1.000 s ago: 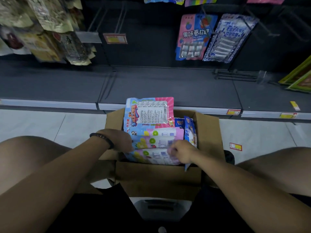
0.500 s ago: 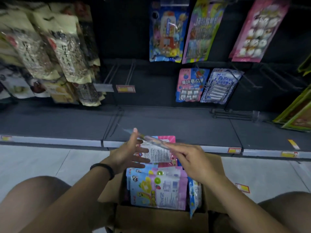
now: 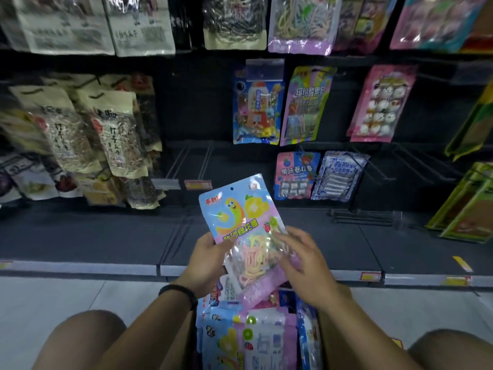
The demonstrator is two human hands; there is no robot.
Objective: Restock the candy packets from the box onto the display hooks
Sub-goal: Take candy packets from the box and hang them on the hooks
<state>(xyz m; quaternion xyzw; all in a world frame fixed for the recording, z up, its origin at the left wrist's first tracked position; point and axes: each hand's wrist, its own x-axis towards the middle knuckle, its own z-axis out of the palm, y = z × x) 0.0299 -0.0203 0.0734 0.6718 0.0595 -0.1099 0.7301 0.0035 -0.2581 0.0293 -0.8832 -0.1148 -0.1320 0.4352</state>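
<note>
Candy packet [image 3: 240, 222] – blue and pink, with a clear lower window – stands at centre frame, its top leaning a little left and its hang hole uppermost. Just above and left of it, two bare display hooks [image 3: 190, 162] jut out with a dark gap of back panel behind them. Seed bags [image 3: 117, 134] crowd the left side of that gap, and a blue packet [image 3: 293, 174] hangs at its right. Below lies the dark shelf [image 3: 106, 236], its pale front edge running across the frame behind your wrists.

Half a second ago the packet lay nearly edge-on between your hands, low over the box, and your left hand was spread open. Now the printed face is turned toward you and sits higher.

Your left hand [image 3: 205, 260] grips the packet's left edge, thumb on the front. Your right hand [image 3: 301, 265] lays its fingers across the clear window – whether its thumb pinches behind, you cannot tell. More packets [image 3: 248, 340] stand directly beneath, at bottom centre.
</note>
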